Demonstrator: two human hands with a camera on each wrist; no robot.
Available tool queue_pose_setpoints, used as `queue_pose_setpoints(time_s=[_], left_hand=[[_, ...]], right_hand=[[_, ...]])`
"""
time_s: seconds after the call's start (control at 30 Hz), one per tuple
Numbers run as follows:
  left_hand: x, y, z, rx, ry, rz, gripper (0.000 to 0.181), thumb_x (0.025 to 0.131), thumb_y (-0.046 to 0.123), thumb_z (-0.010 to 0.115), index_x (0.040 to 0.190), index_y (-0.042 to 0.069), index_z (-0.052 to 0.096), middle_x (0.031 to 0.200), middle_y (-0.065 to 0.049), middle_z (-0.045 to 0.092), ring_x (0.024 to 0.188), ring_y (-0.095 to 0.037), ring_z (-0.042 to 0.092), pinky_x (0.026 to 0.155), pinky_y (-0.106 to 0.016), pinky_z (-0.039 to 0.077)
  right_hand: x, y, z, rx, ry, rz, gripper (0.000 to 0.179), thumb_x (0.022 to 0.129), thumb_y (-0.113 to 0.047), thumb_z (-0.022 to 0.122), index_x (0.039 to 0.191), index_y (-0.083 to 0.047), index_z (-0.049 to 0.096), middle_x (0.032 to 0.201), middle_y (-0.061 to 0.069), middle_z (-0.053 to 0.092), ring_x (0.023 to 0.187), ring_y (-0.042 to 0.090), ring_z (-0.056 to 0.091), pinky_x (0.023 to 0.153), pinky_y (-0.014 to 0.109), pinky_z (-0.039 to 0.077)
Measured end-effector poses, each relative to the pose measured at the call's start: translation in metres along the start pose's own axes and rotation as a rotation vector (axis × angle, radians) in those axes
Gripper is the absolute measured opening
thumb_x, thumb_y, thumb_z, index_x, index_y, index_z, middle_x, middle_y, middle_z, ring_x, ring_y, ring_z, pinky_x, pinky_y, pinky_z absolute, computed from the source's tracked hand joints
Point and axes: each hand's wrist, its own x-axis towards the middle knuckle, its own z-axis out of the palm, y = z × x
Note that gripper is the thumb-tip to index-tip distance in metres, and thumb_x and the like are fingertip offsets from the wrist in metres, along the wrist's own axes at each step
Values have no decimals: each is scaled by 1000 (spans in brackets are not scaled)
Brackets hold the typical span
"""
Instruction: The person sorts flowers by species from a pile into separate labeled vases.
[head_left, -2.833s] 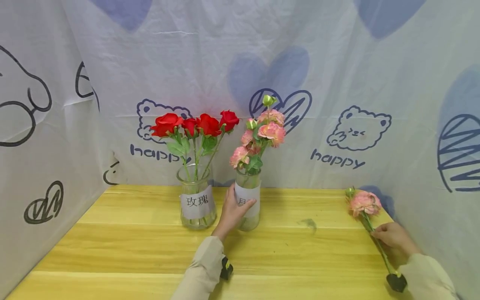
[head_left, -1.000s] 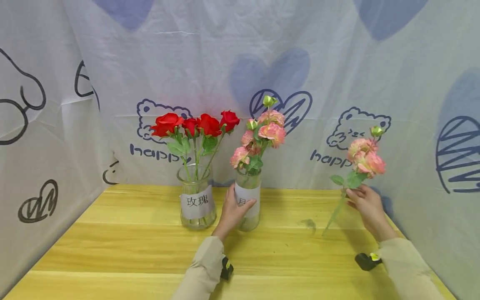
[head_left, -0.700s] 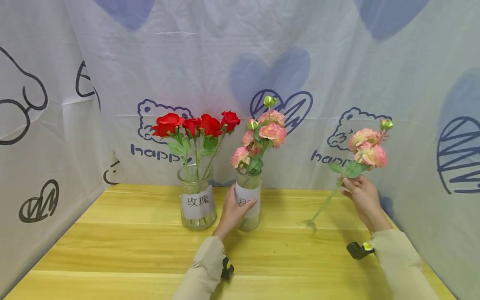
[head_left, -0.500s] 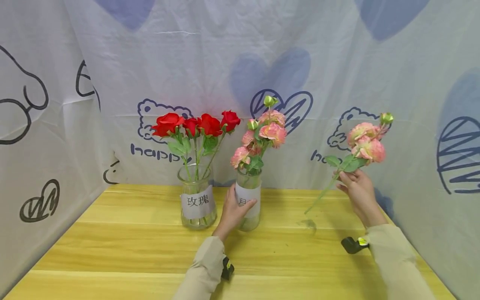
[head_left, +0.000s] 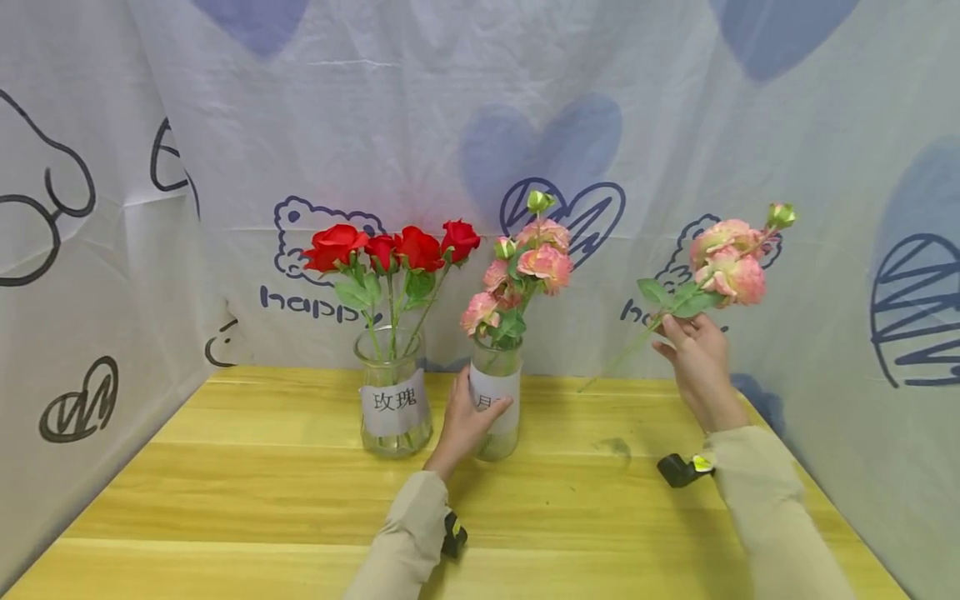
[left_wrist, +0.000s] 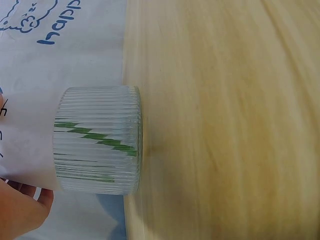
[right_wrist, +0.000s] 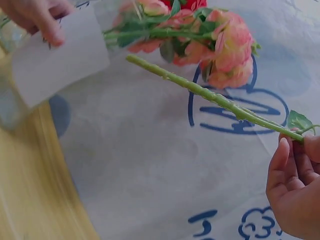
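Observation:
My left hand (head_left: 467,425) grips a glass vase (head_left: 507,446) of pink flowers (head_left: 545,262), fingers wrapped behind it and thumb across its partly covered white label. In the left wrist view, the ribbed base of the vase (left_wrist: 97,140) stands on the table, green stems showing through. To the right, my right hand (head_left: 703,367) pinches the stem of a pink flower spray (head_left: 731,262) just below its leaves. The spray is raised off the table, blooms up and right, with the bare stem end slanting down toward the vase. That stem (right_wrist: 215,100) shows clearly in the right wrist view.
A wider glass vase (head_left: 396,446) with several red roses (head_left: 418,248) stands just left of my left hand, its white label facing me. The yellow wooden table (head_left: 247,500) ends at a printed white cloth (head_left: 420,125) behind and at both sides.
My right hand has lifted the pink flower spray from the table's right side, tilted its stem toward the vase and carried it up and left. My left hand has stayed on the vase.

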Motion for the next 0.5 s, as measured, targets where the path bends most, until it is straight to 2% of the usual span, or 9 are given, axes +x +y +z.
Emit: queue_pose_setpoints(time_s=[0.27, 0.5], left_hand=[[1, -1, 0, -7, 0, 3, 77, 84, 21, 76, 144, -3, 32, 124, -21, 46, 109, -35, 48, 92, -52, 44], [1, -1, 0, 0, -5, -2, 78, 84, 21, 76, 144, -3, 32, 124, -22, 46, 108, -35, 48, 91, -52, 44]], right_hand=[[5, -5, 22, 107, 3, 19, 14, 98, -7, 53, 111, -8, 53, 92, -3, 66, 84, 9, 57, 68, 17, 51], [7, -6, 38, 187, 6, 69, 16, 99, -5, 50, 115, -7, 50, 94, 0, 64, 87, 9, 60, 70, 18, 51]])
